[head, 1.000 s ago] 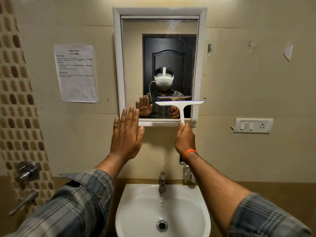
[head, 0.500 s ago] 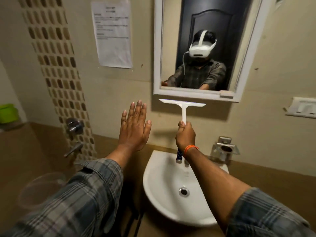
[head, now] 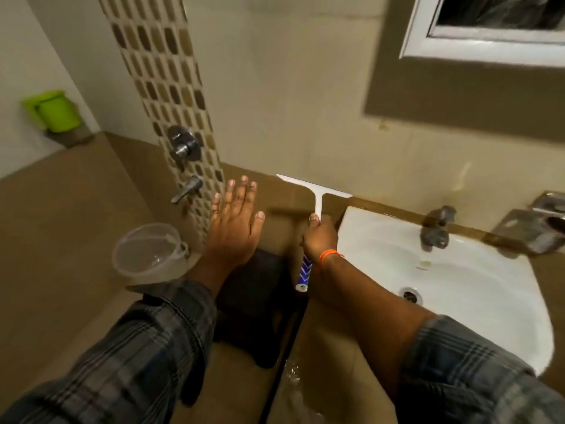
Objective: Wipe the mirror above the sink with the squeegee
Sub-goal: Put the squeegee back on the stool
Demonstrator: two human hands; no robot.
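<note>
My right hand [head: 320,237] grips the white squeegee [head: 318,197] by its stem, blade up, blue-patterned handle end poking out below the wrist. It is held low, left of the white sink [head: 458,286] and well below the mirror [head: 489,29], whose white frame shows only at the top right corner. My left hand [head: 235,228] is flat with fingers spread, holding nothing, left of the squeegee.
A clear plastic tub [head: 149,255] stands at the left, below wall taps [head: 183,145] on a mosaic tile strip. A green mug [head: 55,111] sits on a far-left ledge. The sink tap [head: 435,228] and a steel soap holder [head: 532,231] are at right.
The view has swung down and left, so the mirror has slid to the top right. The squeegee has come off the glass and dropped below the frame to sink height. Both hands lowered.
</note>
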